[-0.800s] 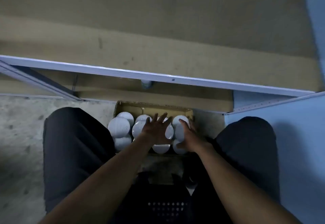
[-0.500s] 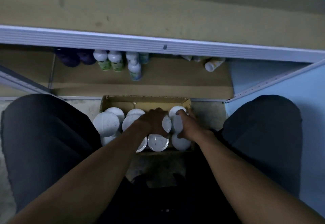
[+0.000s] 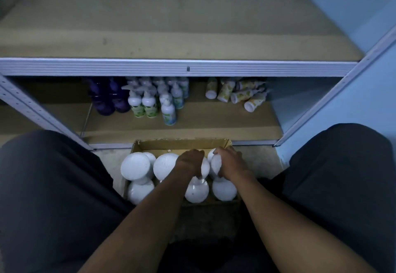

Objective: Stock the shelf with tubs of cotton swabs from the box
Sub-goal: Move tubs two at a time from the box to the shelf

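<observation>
Both hands gripping tubs inside the box, nothing on the shelf yet.

The white-lidded tubs (image 3: 137, 166) sit packed in the cardboard box (image 3: 182, 143) on the floor between the person's knees. The left hand (image 3: 190, 162), spread flat over the lids a moment ago, now curls round one tub; the right hand (image 3: 230, 161) clasps a neighbouring tub. I judge a lift is next. The upper shelf (image 3: 171, 37) lies bare; the lower one holds pump bottles (image 3: 147, 103) and tipped tubes (image 3: 240, 95). No label is legible.
</observation>
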Demonstrator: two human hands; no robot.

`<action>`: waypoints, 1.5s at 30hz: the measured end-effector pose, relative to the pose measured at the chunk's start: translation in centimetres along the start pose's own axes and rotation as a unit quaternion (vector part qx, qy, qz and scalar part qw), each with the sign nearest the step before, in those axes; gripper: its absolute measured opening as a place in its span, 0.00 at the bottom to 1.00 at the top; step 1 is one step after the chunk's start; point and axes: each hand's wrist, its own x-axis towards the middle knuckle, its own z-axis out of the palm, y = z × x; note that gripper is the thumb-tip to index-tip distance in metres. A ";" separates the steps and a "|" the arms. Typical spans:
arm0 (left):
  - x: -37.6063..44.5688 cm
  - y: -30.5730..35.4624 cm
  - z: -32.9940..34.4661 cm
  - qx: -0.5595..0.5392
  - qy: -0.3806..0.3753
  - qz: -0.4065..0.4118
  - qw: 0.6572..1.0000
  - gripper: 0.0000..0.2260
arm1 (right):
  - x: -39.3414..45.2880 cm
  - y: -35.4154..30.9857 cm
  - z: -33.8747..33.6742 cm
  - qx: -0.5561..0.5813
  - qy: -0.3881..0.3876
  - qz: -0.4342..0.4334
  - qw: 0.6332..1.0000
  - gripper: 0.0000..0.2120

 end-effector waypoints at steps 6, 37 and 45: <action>-0.5 -0.5 0.4 -0.027 0.026 -0.005 0.999 0.45 | 0.1 0.2 0.2 -0.001 0.021 -0.014 1.000 0.31; -0.6 -0.1 1.2 0.011 0.097 0.036 0.995 0.40 | -0.1 2.0 1.4 0.009 0.039 -0.018 0.999 0.37; -2.4 1.9 -5.0 0.032 0.099 0.039 0.994 0.36 | -1.3 1.7 -4.4 0.029 0.056 -0.028 0.998 0.36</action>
